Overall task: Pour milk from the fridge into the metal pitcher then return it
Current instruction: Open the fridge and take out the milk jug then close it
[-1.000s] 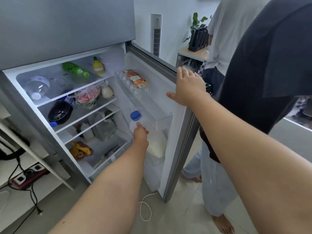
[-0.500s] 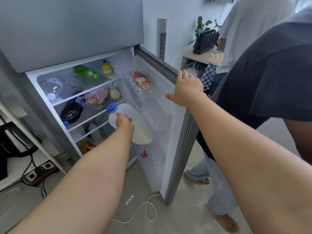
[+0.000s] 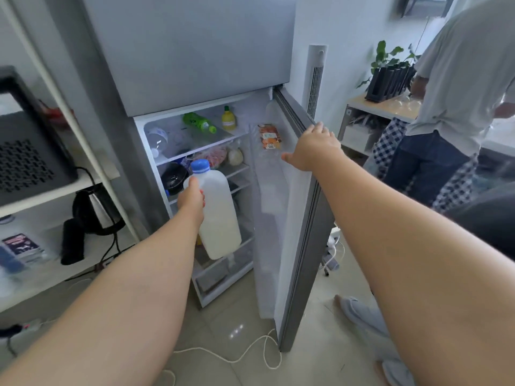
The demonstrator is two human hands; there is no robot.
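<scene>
The left hand (image 3: 192, 197) is gripping a milk bottle (image 3: 216, 215) by its upper side, just under the blue cap (image 3: 200, 166), with the fingers wrapped and clamped around the plastic. The bottle is hanging clear in front of the open fridge (image 3: 195, 151), touching no shelf, tilted slightly with its base nearer the camera; holding it high near the neck probably lets 1 hand carry the weight. It looks roughly 2 thirds full, so it will be heavy and liable to swing.

The right hand (image 3: 313, 149) is resting on the top edge of the fridge door (image 3: 295, 218), fingers together and curled over the rim, thumb spread below, seemingly keeping the door from swinging. The metal pitcher is not in view, so pouring is not yet begun.

A second person (image 3: 446, 93) is standing just beyond the door, and a white cable (image 3: 250, 355) is lying on the floor near it.
</scene>
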